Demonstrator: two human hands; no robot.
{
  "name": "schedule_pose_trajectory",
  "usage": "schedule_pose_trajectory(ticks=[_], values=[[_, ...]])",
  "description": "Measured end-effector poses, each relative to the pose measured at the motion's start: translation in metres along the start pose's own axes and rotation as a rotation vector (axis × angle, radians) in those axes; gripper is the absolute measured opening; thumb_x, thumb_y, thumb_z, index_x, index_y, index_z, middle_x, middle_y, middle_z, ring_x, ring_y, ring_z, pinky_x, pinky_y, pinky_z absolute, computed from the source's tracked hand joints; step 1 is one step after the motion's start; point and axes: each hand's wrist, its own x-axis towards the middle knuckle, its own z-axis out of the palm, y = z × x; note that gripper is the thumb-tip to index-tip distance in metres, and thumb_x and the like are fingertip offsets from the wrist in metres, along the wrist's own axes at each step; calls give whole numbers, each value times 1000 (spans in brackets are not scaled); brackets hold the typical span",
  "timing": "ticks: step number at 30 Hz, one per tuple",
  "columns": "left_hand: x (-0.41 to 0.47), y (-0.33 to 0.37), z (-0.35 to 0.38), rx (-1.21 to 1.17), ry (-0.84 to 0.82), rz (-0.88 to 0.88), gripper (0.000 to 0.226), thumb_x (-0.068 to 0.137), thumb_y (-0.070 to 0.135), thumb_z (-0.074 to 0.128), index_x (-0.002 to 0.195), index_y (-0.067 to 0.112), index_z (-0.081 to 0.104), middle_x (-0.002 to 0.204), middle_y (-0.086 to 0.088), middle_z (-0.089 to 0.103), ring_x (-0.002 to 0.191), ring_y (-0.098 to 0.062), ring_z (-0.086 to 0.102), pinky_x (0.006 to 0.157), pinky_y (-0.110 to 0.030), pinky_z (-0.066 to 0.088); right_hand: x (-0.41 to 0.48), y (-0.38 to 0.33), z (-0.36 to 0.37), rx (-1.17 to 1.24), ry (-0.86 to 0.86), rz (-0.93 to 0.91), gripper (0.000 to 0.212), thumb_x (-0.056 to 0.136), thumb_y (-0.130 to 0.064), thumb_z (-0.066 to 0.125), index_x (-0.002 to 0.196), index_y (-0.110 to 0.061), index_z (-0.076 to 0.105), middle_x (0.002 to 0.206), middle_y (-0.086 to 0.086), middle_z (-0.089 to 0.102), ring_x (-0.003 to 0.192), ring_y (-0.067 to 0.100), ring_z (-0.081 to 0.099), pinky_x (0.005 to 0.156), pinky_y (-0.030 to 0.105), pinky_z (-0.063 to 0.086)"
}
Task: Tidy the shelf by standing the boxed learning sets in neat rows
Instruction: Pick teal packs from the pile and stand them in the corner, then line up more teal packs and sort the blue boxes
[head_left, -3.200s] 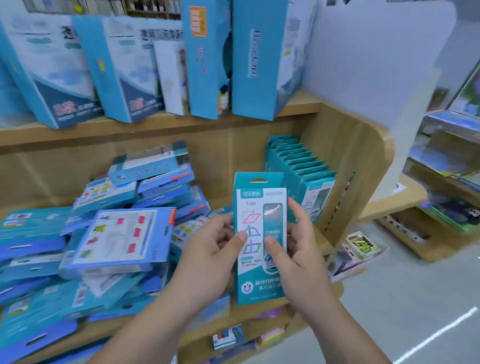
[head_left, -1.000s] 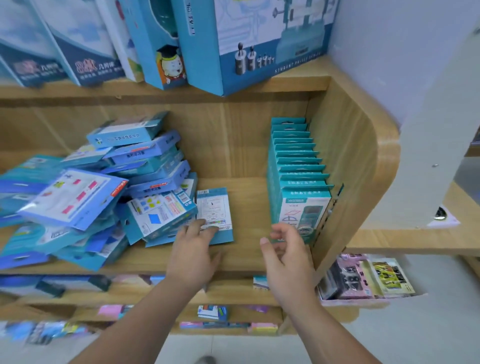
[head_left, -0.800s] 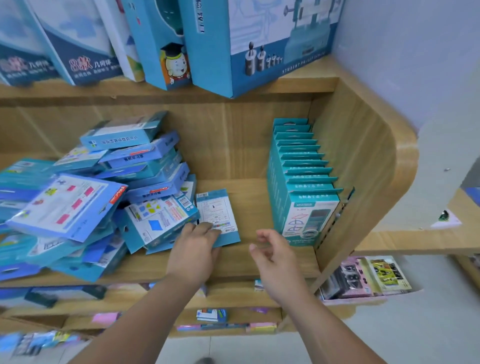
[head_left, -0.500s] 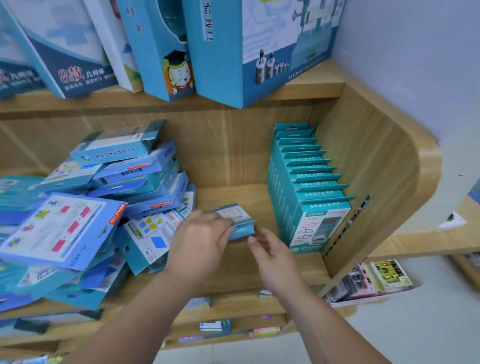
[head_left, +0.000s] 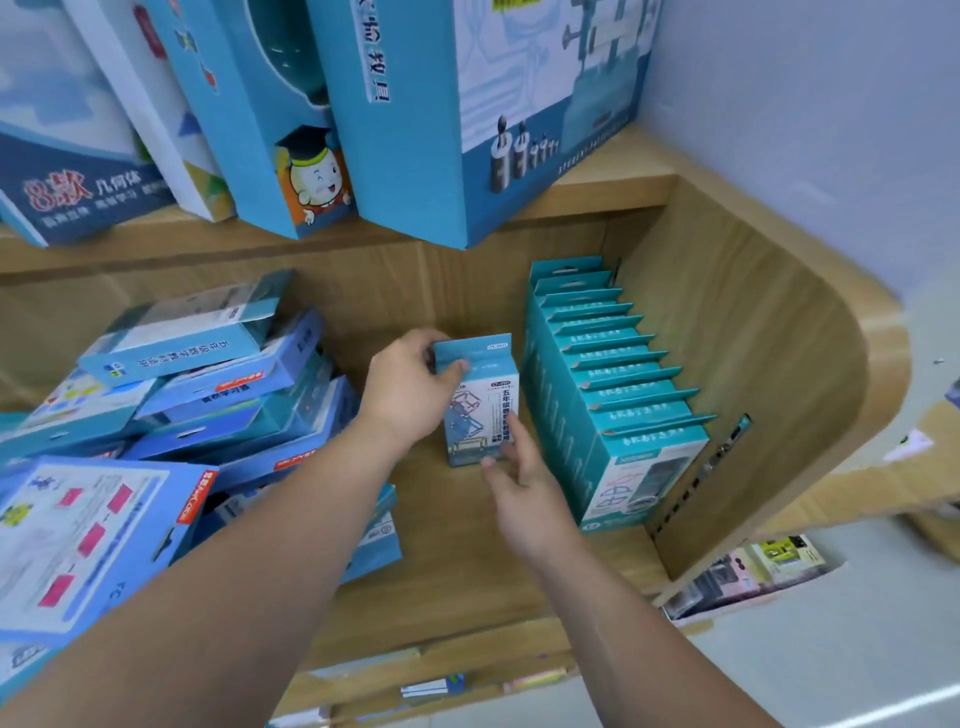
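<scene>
Pale wood lines the whole display: a wooden shelf board (head_left: 467, 561) with a curved wooden side panel (head_left: 753, 364) closing its right end and a pale blue-grey wall (head_left: 805, 130) above it. Near the middle of the board, towards its back edge, a small light-blue boxed learning set with a cube-frame drawing (head_left: 480, 410) is held upright, front face to the camera. Whether its base touches the board cannot be told. The left grip (head_left: 410, 387), a bare hand, pinches the set's top hang tab between thumb and fingers. The right grip (head_left: 524, 493), also a bare hand, holds the set's lower right corner, thumb on the front and fingers up along the side. Just beside the set, on its right, a row of teal hang-tab boxes (head_left: 613, 395) stands upright, running from the back of the board to near its front edge, close along the side panel. Towards the left end of the board lies a loose pile of flat blue boxes (head_left: 208, 374), tilted and overlapping, with a large flat blue box printed with pink squares (head_left: 88, 535) at the front left. On the upper wooden shelf (head_left: 597, 192) tall blue cardboard boxes (head_left: 405, 130) stand side by side, leaning
</scene>
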Motion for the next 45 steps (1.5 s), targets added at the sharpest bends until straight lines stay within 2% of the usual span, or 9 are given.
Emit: schedule_pose_trajectory(ticks=[3, 6, 14, 19, 25, 31, 38, 41, 45], values=[[-3, -11, 9, -158, 13, -108, 34, 76, 26, 84, 104, 22, 65, 94, 7, 71, 86, -8, 69, 81, -34, 59, 8, -1, 6, 14, 8, -4, 62, 104, -28, 49, 155, -44, 19, 97, -33, 55, 80, -16, 53, 73, 13, 41], [0, -20, 17, -275, 61, -232, 29, 73, 25, 87, 96, 23, 69, 92, 7, 75, 83, -8, 72, 79, -39, 61, 15, -1, 13, 58, 32, -15, 60, 104, -30, 47, 154, -47, 19, 129, -19, 60, 100, 0, 59, 85, 28, 40], [26, -6, 31, -246, 49, -228, 43, 73, 21, 87, 113, 16, 71, 81, 7, 72, 77, -9, 71, 76, -38, 62, 47, -19, 21, 182, 40, 35, 70, 101, -11, 45, 157, -42, 16, 147, -17, 41, 108, -1, 50, 81, 15, 38], [37, -3, 38, -279, 92, -244, 30, 79, 30, 82, 103, 14, 73, 78, 9, 69, 79, -14, 71, 79, -38, 61, 67, -28, 29, 178, 86, 65, 79, 90, -12, 43, 156, -44, 14, 156, -6, 40, 137, 17, 44, 115, 42, 37], [42, -16, 39, -345, 40, -262, 8, 88, 32, 72, 93, 28, 67, 91, 1, 74, 85, -17, 72, 80, -44, 61, 64, -33, 27, 199, 68, 79, 80, 93, -3, 41, 155, -48, 16, 150, -18, 34, 127, 10, 45, 106, 36, 43], [25, -4, 26, -283, 31, -200, 23, 90, 32, 69, 109, 18, 68, 90, 9, 68, 94, -16, 68, 87, -35, 57, 61, -27, 24, 211, 109, 70, 76, 84, -23, 48, 148, -56, 23, 156, -13, 36, 137, 17, 43, 113, 50, 39], [-41, 15, -43, 43, 87, 108, 20, 88, 26, 70, 108, 26, 68, 101, 7, 66, 87, -3, 61, 81, -24, 51, 35, -46, 24, 185, 70, -33, 43, 98, -14, 54, 140, -22, 50, 129, -3, 59, 116, 16, 56, 98, 32, 45], [-68, 26, -94, 147, 155, 165, 15, 89, 26, 71, 103, 29, 69, 97, 13, 64, 87, -2, 59, 73, -14, 45, 24, -76, 32, 173, 49, -175, 24, 96, -18, 61, 119, -22, 64, 111, -4, 68, 102, 8, 62, 82, 10, 44], [-77, 20, -166, 313, 338, 157, 17, 88, 25, 72, 105, 24, 71, 99, 10, 65, 88, -11, 59, 77, -27, 44, 19, -123, 56, 176, -57, -301, 13, 96, -25, 63, 107, -25, 70, 100, -17, 68, 92, -7, 59, 68, 0, 39]])
